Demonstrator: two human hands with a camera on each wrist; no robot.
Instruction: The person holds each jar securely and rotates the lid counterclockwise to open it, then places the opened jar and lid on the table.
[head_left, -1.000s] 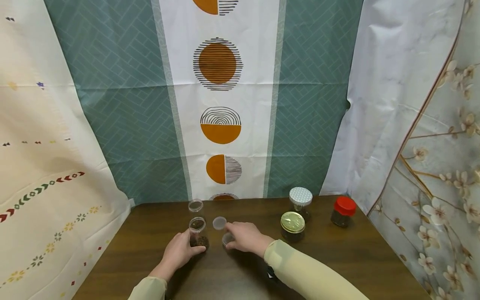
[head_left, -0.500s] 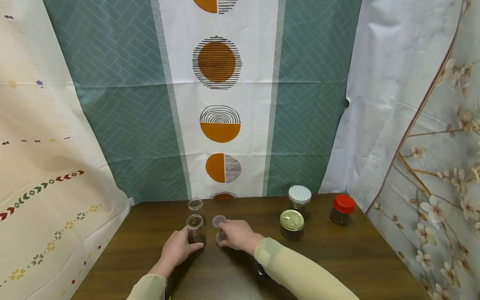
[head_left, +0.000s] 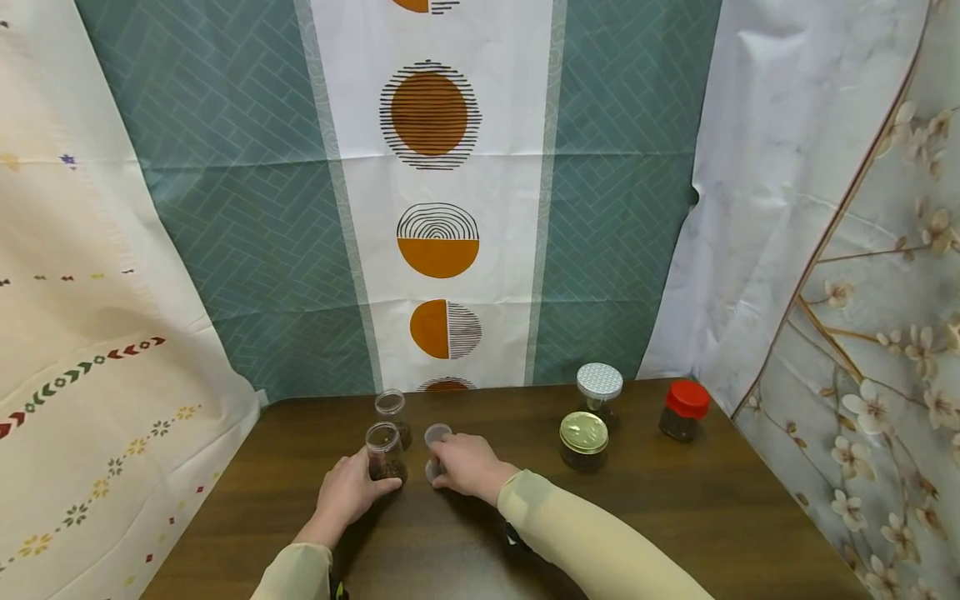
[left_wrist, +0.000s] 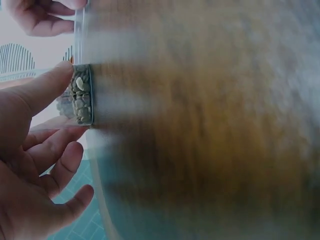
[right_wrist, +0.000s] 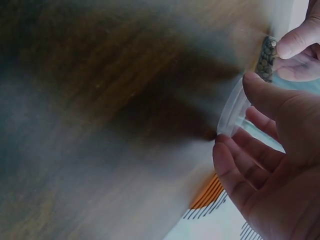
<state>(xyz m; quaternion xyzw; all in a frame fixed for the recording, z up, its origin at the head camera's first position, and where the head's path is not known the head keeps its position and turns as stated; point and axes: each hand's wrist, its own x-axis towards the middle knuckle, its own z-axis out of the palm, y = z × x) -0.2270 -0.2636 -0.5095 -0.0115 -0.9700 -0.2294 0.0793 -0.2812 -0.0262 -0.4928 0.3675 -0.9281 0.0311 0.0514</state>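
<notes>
My left hand [head_left: 345, 490] grips a clear, lidless jar [head_left: 386, 454] standing on the table, its thumb on the near side. Small dark grains like beans or seeds [left_wrist: 81, 95] fill its bottom part, as the left wrist view shows. With thumb and fingers my right hand [head_left: 467, 467] holds a translucent round lid [head_left: 432, 471] by its rim, low at the table just right of that jar. Another translucent lid [head_left: 437, 432] lies right behind the fingers. A second lidless clear jar [head_left: 391, 403] stands behind the gripped one, partly hidden by it.
On the right stand a jar with a gold lid [head_left: 583, 432], one with a white patterned lid [head_left: 599, 380] and one with a red lid [head_left: 687, 399]. The brown table [head_left: 712, 517] ends at hanging curtains [head_left: 622, 208].
My right hand has moved left with the lid, closer to the jar. The jar in my left hand has shifted slightly left. The head view has tilted a little downward.
</notes>
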